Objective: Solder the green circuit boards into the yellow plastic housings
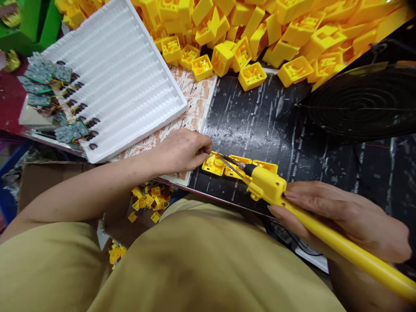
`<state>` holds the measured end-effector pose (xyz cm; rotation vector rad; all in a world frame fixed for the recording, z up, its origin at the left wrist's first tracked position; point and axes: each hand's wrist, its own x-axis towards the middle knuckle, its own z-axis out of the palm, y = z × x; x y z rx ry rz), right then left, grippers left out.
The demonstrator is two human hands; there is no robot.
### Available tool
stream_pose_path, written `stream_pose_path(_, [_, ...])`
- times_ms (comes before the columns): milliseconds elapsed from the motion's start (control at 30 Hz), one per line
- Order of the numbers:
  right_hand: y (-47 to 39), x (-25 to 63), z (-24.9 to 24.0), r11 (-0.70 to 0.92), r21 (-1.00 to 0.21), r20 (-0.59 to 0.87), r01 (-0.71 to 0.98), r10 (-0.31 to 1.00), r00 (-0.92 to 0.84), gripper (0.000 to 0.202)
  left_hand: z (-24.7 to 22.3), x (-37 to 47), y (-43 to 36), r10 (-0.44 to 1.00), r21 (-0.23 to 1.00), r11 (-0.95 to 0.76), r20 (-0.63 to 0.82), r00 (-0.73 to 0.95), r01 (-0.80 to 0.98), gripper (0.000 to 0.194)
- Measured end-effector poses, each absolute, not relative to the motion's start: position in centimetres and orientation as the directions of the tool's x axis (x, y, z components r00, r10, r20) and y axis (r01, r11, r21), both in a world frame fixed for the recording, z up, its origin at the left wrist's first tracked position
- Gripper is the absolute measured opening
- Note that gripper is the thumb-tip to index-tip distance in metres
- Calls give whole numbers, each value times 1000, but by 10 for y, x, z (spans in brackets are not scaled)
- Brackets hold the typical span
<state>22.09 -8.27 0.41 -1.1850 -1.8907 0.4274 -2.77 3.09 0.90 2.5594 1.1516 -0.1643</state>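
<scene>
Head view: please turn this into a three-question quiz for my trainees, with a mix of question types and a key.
1. Multiple choice: who has hold of the yellow tool? A) the left only; B) the right only; C) both together.
2. True or false: the circuit boards are bunched at the right edge of the white tray.
3. Fill in the gap: the left hand is at the ____ end of the row of yellow cases.

Key:
1. B: the right hand grips it.
2. False: the circuit boards are at the left edge of the white tray.
3. left
</scene>
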Motion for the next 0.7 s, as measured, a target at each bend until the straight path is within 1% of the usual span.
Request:
stream_pose_path(67, [-78,225,2,569,-609,508,552,815,-279,22,11,-26,34,700,258,-610,-267,662,749,16])
stream_pose_path(133, [-73,229,0,629,-566,520,534,774,-361,19,12,-26,36,694,254,-606,-294,657,754,16])
stream_pose_path(233, [-69,233,-1,666,-530,491,526,746,-450,12,14,-25,38,684,260,-598,-327,652,758,16])
stream_pose_path(400, [-66,233,-1,658,-522,457,542,753,-474,10,15,-23,40,672,291,-585,-350,653,757,17])
stream_pose_path(500, [-64,231,1,688,-506,476,520,725,-497,9,14,-22,42,659,314,-598,-331,676,737,18])
stream_pose_path(600, [-60,232,6,734,-474,492,485,678,-546,14,12,-23,43,660,319,-607,-309,685,728,18])
stream_pose_path(700, [-54,238,10,725,-456,477,517,689,-546,12,11,-23,44,660,326,-617,-282,696,716,18])
